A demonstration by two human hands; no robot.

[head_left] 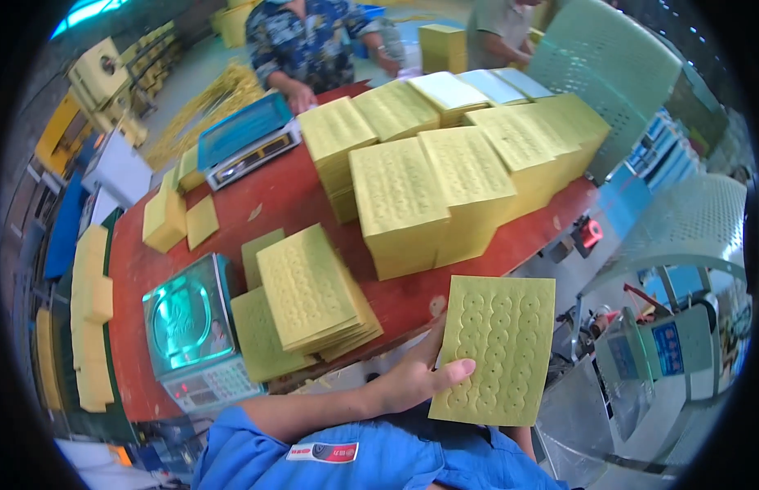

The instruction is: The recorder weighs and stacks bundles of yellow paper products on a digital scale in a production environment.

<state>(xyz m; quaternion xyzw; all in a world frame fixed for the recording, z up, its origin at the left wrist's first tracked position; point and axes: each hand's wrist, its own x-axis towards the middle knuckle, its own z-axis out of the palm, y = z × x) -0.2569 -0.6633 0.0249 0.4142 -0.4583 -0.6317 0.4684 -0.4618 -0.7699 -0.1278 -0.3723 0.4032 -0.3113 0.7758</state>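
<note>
My left hand (412, 378) is closed on the left edge of a yellow sheet or thin stack of joss paper (502, 347), the thumb lying over its front. Rows of round coin shapes are pressed into the paper, which is tilted up in front of my body. Only a bit of my right forearm shows below it; the right hand is hidden behind the paper. Close to my left hand, a loose, uneven pile of the same joss paper (306, 286) sits at the table's near edge. Left of that pile stands a digital scale (183, 318) with a shiny pan.
Tall joss paper stacks (404, 188) fill the right of the red table (269, 204). A second scale with a blue tray (244, 129) stands farther back, near small yellow blocks (164, 219). Two people work across the table. Perforated metal chairs (681, 229) are at the right.
</note>
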